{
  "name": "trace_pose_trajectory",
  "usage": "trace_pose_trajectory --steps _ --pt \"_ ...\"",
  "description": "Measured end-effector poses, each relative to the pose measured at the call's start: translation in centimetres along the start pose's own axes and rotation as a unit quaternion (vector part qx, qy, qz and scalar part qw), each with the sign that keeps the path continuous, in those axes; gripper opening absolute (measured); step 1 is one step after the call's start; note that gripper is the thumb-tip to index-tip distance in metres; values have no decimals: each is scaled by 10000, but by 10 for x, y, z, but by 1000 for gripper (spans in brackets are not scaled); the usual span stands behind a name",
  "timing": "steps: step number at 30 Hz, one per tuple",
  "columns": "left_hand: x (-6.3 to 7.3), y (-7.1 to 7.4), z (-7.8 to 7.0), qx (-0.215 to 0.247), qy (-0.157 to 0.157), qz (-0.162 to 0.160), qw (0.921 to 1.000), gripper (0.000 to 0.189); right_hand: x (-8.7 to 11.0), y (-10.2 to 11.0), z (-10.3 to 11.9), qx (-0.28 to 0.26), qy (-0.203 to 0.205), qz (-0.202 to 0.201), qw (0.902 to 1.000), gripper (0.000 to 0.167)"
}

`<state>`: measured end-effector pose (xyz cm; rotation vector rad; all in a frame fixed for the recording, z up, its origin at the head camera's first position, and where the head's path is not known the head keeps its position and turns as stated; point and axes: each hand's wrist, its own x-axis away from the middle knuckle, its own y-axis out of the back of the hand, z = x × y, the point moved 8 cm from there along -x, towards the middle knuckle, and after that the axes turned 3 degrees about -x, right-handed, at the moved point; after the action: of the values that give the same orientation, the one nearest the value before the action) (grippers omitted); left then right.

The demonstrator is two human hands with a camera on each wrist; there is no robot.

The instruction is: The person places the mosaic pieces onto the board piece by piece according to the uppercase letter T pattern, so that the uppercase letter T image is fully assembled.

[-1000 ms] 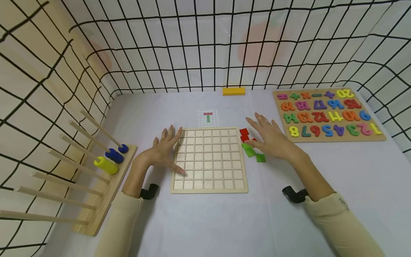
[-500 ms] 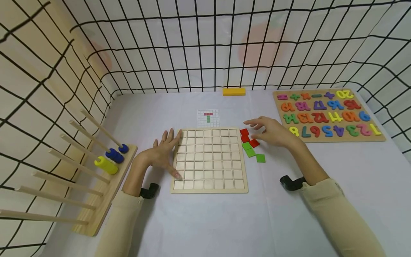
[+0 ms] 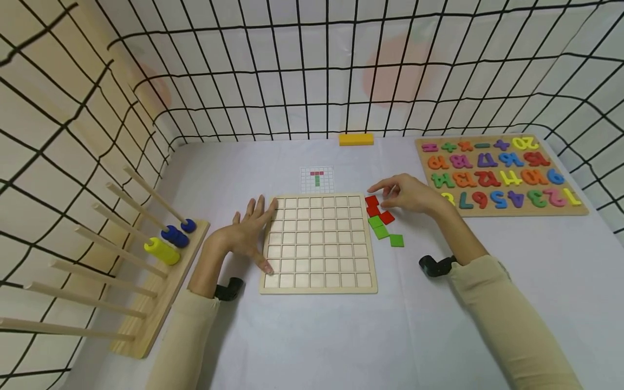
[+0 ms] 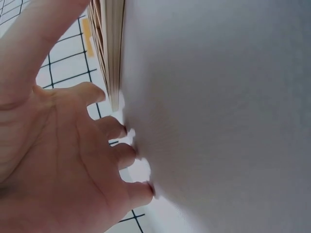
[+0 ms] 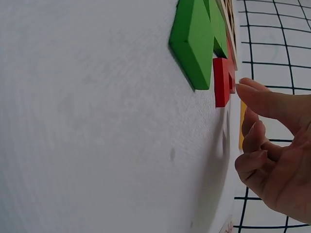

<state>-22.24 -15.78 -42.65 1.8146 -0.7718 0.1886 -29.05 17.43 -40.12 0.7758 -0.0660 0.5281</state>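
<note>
A pale wooden grid board point(image 3: 317, 244) with square cells lies flat on the white table. My left hand point(image 3: 244, 234) is spread over its left edge, the thumb resting on a lower cell. In the left wrist view, fingertips point(image 4: 143, 193) meet the table beside the board's side. Small red tiles point(image 3: 372, 201) and green tiles point(image 3: 382, 232) lie loose along the board's right side. My right hand point(image 3: 407, 194) hovers right at the red tiles, index finger and thumb apart with nothing between them. The right wrist view shows the thumb close to a red tile point(image 5: 221, 82), other fingers bent.
Behind the board lies a gridded card point(image 3: 327, 187) with a red and green T. A yellow block point(image 3: 356, 140) sits at the back by black netting. At left stands a wooden peg rack point(image 3: 146, 325) with blue and yellow beads; at right, a number puzzle board point(image 3: 507, 212).
My right hand has moved forward and left toward the red tiles, its spread fingers drawing in. The left thumb has shifted slightly down and outward along the board.
</note>
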Motion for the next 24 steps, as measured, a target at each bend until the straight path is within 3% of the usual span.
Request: trace_pose_trajectory --steps 7,16,24 --pt "1 -1 0 -88 64 2 9999 163 -6 -2 -2 -108 0 80 9999 36" --pt "2 -1 -3 -115 114 51 9999 163 -10 0 -10 -276 -543 -16 9981 35" --pt "1 0 -3 -114 63 38 9999 162 -13 3 -14 -310 -616 -39 9976 37"
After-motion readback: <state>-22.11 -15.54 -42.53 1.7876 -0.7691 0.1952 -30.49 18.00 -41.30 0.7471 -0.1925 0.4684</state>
